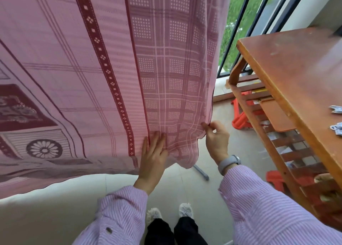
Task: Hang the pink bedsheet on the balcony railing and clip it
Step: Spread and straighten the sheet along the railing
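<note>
The pink bedsheet point(114, 69) hangs before the railing point(238, 28), pressed by the flat left hand point(153, 156), its edge pinched by the right hand point(216, 139) — unclipped, it could be dragged down.

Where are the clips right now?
In the head view, the clips lie at the far right edge of the frame on the wooden table, right of the hanging pink bedsheet; neither hand holds one.

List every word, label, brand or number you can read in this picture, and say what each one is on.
None can be read.
The pink bedsheet carries only woven patterns: checks, diamonds and a wheel shape, no letters.
The watch on the right wrist faces away, so no display shows.
The small pale clips on the wooden table are too small to show any marking.
</note>
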A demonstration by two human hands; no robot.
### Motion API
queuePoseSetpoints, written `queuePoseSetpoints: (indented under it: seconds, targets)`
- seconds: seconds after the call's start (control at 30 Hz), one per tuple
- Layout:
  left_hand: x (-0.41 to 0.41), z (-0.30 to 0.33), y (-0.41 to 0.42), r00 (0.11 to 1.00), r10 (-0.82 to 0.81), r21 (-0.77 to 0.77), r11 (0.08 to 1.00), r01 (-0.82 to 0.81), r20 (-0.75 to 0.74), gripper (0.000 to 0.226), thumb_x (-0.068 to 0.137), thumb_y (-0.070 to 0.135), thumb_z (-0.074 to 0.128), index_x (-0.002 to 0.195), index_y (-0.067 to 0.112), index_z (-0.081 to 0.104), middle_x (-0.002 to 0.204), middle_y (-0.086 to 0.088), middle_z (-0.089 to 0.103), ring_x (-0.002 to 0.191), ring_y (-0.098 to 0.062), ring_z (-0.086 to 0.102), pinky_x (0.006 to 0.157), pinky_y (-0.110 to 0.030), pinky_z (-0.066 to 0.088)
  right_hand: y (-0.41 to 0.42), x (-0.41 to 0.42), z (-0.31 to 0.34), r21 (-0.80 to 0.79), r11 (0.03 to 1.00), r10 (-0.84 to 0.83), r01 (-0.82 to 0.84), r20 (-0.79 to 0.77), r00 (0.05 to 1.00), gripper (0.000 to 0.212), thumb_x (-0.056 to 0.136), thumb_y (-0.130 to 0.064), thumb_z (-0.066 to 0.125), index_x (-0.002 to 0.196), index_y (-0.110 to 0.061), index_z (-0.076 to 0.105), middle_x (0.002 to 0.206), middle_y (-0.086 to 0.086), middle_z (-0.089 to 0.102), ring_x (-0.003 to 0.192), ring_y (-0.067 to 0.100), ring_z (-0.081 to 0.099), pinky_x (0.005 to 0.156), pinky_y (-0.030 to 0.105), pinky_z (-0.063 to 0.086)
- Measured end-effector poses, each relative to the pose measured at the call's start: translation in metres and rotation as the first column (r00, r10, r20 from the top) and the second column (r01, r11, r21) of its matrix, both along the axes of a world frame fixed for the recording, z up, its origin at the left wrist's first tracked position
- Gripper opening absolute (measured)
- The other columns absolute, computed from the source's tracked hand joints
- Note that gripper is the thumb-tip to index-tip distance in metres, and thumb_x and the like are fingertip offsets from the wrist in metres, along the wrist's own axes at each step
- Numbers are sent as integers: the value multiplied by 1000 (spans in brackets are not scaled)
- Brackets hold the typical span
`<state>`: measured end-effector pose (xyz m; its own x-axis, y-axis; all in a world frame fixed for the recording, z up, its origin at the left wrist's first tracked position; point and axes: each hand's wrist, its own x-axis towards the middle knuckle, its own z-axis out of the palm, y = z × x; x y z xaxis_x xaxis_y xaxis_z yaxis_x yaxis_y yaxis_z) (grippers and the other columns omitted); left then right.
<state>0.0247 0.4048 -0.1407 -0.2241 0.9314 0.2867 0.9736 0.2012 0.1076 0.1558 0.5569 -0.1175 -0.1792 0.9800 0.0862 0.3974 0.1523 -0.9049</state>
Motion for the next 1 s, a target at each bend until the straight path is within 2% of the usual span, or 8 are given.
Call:
queuePoseSetpoints:
  seconds: [0.13, 0.2, 0.3, 0.37, 0.47, 0.6, 0.77, 1.0]
  targets:
    - [-7, -4, 8, 997, 30, -168, 986, -16, 77, 20, 57, 5, 82, 72, 11, 70, 120, -12, 63, 117, -37, 52, 94, -61, 40, 6, 5, -10, -83, 995, 66, -50, 203, 977, 25, 81, -16, 64, 62, -8, 51, 66, 9, 53, 73, 32, 51, 73, 49, 40]
    - [-16, 0, 16, 982, 64, -199, 980, -27, 179, 20, 74, 9, 69, 93, 13, 71, 135, -9, 51, 132, -34, 35, 107, -55, 25, 12, -2, -6, -118, 992, 72, -45, 229, 971, 22, 84, -19, 60, 70, -3, 56, 74, 13, 61, 79, 34, 55, 76, 49, 43]
    - [-25, 5, 8, 969, 103, -202, 978, -56, 227, 43, 87, 19, 54, 129, 25, 49, 150, -2, 27, 142, -26, 11, 113, -51, 5, 10, -14, 1, -91, 994, 73, -56, 190, 979, 11, 87, -15, 55, 91, -6, 59, 92, 13, 62, 88, 33, 57, 78, 42, 45]
    - [-29, 10, -9, 967, 150, -207, 972, -106, 208, 52, 89, 28, 49, 138, 26, 33, 152, -1, 22, 142, -22, 8, 114, -52, 8, -2, -21, 2, -114, 990, 105, -84, 195, 975, 33, 87, -16, 56, 119, -9, 50, 110, 12, 57, 102, 29, 54, 87, 42, 43]
    - [-36, 14, -44, 936, 271, -245, 945, -215, 224, 54, 90, 31, 46, 140, 25, 28, 152, -1, 20, 141, -20, 10, 114, -49, 11, -30, -37, -2, -190, 975, 167, -115, 288, 943, 58, 89, -19, 54, 138, -4, 27, 137, 18, 42, 126, 32, 38, 104, 42, 30]
    - [-57, 23, -104, 854, 440, -213, 895, -392, 279, 51, 91, 23, 45, 140, 24, 31, 152, -2, 21, 140, -20, 16, 113, -46, 14, -76, -78, 5, -214, 939, 322, -269, 273, 906, 43, 88, -13, 49, 129, -3, 39, 129, 23, 49, 113, 38, 48, 91, 40, 39]
    - [-114, 48, -191, 764, 565, -110, 820, -561, 312, 44, 82, 12, 57, 126, 14, 50, 137, -9, 43, 126, -28, 41, 101, -42, 33, -151, -158, 26, -184, 823, 567, -538, 338, 752, 47, 88, -8, 47, 133, 1, 36, 134, 21, 45, 120, 35, 41, 101, 39, 33]
    - [-218, 76, -370, 574, 740, -52, 627, -777, 350, 42, 86, 14, 54, 128, 11, 48, 140, -12, 40, 130, -25, 37, 105, -37, 29, -317, -305, 56, -97, 598, 784, -796, 276, 556, 44, 91, -12, 47, 133, -4, 37, 138, 18, 42, 127, 32, 37, 104, 38, 32]
